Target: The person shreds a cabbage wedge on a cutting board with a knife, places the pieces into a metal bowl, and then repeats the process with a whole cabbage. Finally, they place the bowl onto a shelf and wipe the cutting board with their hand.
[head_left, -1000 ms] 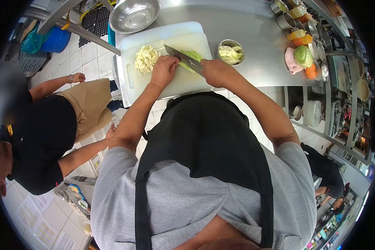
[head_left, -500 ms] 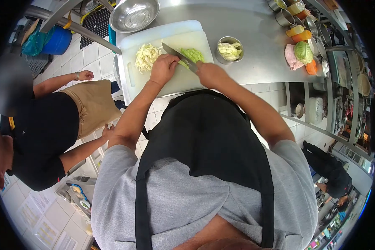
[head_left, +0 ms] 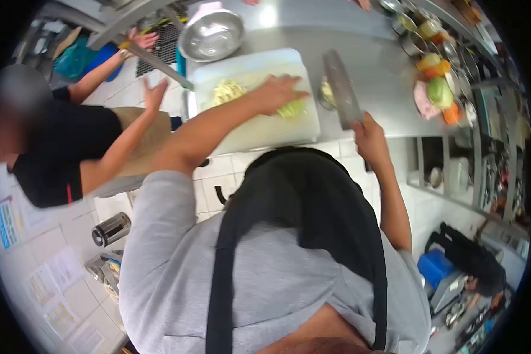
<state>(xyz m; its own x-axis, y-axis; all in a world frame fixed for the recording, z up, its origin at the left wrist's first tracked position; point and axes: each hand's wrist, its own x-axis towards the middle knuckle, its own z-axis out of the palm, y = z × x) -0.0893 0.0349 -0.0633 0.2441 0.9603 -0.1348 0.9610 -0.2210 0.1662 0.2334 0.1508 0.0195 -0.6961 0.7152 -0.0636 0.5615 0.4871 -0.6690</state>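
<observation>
My right hand [head_left: 370,135] is closed round the handle of a large knife [head_left: 342,88], whose broad blade is raised over the counter and partly hides a metal cup [head_left: 326,101] with pale cut pieces. Fingers spread, my left hand [head_left: 279,94] reaches over the white cutting board [head_left: 248,131] at the green chopped vegetable [head_left: 291,108], covering part of it. A pile of pale chopped vegetable [head_left: 228,92] lies left of that hand on the board.
A steel bowl [head_left: 211,36] stands behind the board. Sauce containers, a green cabbage [head_left: 439,92] and pots line the counter's right side. At the left a person [head_left: 59,141] has both arms raised near the table corner; another person [head_left: 472,253] is at the far right.
My right hand has moved right with the knife, off the board. My left hand has opened and moved right over the green pieces. The person at the left has raised both hands.
</observation>
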